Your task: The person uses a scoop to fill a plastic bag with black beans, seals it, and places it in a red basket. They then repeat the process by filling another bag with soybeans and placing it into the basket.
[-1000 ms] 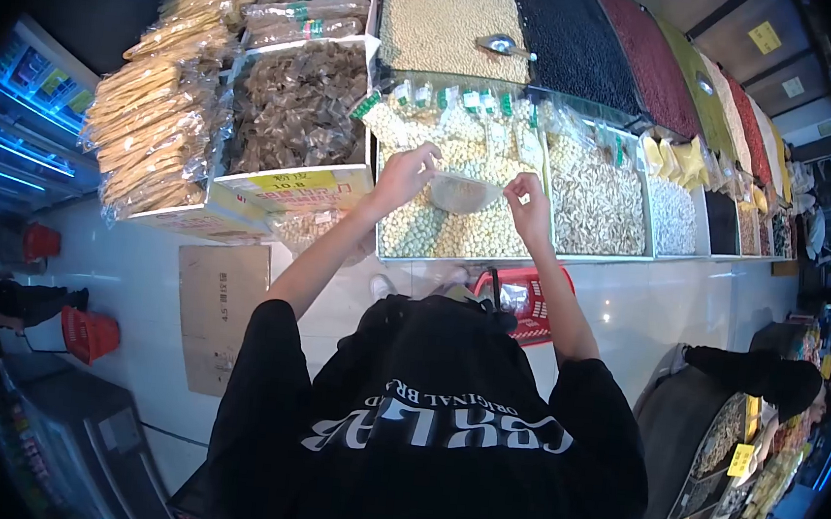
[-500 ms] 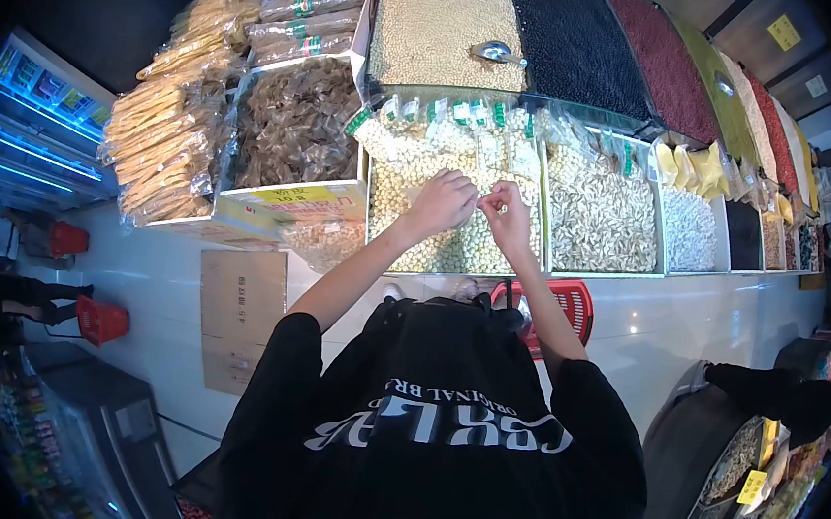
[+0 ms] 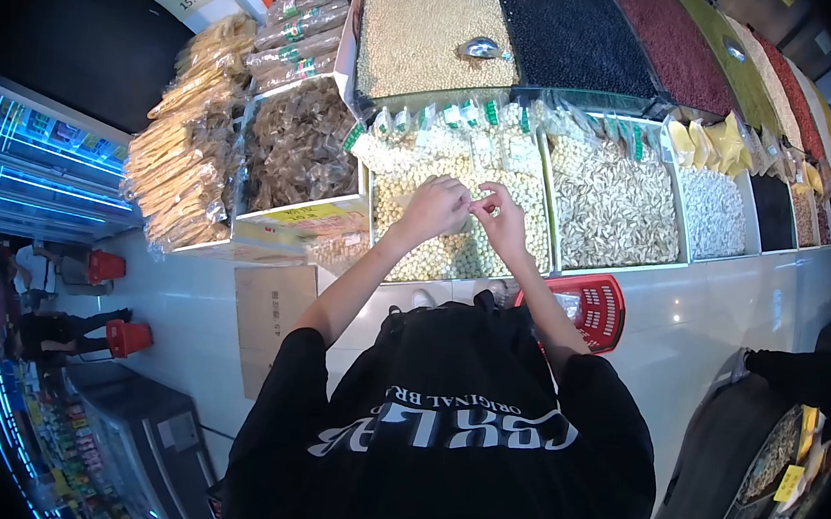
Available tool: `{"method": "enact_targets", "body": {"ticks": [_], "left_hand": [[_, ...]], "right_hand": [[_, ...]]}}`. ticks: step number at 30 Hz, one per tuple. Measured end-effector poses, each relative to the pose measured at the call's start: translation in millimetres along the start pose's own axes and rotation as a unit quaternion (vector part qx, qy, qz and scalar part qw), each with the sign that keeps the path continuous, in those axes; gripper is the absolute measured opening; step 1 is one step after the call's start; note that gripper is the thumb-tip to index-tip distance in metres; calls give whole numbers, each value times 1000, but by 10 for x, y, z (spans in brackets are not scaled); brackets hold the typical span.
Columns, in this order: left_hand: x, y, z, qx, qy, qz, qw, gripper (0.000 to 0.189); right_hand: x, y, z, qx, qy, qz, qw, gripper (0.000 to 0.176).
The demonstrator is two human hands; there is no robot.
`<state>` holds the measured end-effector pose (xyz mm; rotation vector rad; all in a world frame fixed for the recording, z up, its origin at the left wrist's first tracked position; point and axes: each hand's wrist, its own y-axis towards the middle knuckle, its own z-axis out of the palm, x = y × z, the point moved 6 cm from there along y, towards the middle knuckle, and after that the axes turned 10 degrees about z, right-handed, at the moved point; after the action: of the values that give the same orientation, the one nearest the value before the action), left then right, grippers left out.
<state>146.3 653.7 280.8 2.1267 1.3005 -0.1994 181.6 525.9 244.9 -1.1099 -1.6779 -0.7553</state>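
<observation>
My left hand point(image 3: 437, 208) and my right hand point(image 3: 501, 220) meet over a bin of pale round lotus-seed-like pieces point(image 3: 404, 246). The fingertips of both are pinched close together. What lies between them is too small to make out. Small clear bags with green tops point(image 3: 453, 116) line the bin's back edge, just beyond my hands. To the right is a bin of small greyish-white slender pieces point(image 3: 612, 213). Dark dried food in clear wrapping point(image 3: 299, 141) fills the box on the left.
A metal scoop point(image 3: 480, 48) rests on the beige beans behind; black beans point(image 3: 568, 36) lie beside them. Below the bins, a red basket point(image 3: 609, 311) stands on the floor by my right arm. Flat cardboard point(image 3: 267, 321) lies at left. Other people point(image 3: 64, 328) are at far left.
The view has shifted, so the bins and floor items appear moved, mostly rightward. My hands stay together over the same bin, with fingertips still pinched.
</observation>
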Motion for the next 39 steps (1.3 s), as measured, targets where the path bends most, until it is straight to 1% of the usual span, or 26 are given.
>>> {"method": "enact_targets", "body": {"ticks": [3, 6, 9, 13, 14, 17, 18, 24, 25, 26, 30, 33, 34, 36, 39], "left_hand": [[21, -4, 84, 4, 24, 27, 999, 12], [-22, -25, 70, -15, 21, 25, 999, 13], [-30, -77, 10, -10, 32, 32, 999, 12], [-4, -145, -29, -24, 27, 15, 999, 10], [6, -146, -19, -29, 23, 10, 999, 9], [18, -170, 0, -48, 19, 7, 999, 8], [19, -188, 1, -54, 19, 8, 998, 8], [92, -221, -86, -32, 59, -36, 997, 8], [109, -250, -75, -38, 56, -34, 997, 8], [128, -283, -58, -43, 53, -32, 997, 8], [179, -333, -80, -64, 60, -27, 996, 8], [108, -303, -46, -36, 82, -1, 996, 8], [137, -311, -67, -48, 74, -11, 996, 8], [191, -346, -105, -70, 56, -29, 996, 8], [119, -342, -90, -65, 89, -13, 994, 8]], "right_hand": [[-34, 19, 0, -6, 3, -4, 1000, 33], [-39, 15, 11, -13, 34, -29, 999, 28], [-33, 10, 50, -27, 41, -48, 998, 24], [-39, 8, 148, -39, 55, -89, 994, 22], [-55, 13, 163, -42, 52, -85, 994, 21], [-29, -15, 162, -36, 4, -122, 992, 22], [-29, -13, 165, -17, -5, -126, 992, 24], [-57, 49, 240, -12, 4, -111, 994, 26], [-45, 53, 258, -15, 0, -107, 994, 26], [-49, 53, 269, 12, -6, -98, 995, 27], [26, 81, 227, 16, 0, -110, 994, 28], [41, 73, 312, 33, -39, -131, 990, 30], [31, 94, 309, 44, -36, -110, 992, 32], [58, 115, 300, 41, -25, -114, 992, 33], [55, 112, 368, 53, -20, -115, 992, 33]]}}
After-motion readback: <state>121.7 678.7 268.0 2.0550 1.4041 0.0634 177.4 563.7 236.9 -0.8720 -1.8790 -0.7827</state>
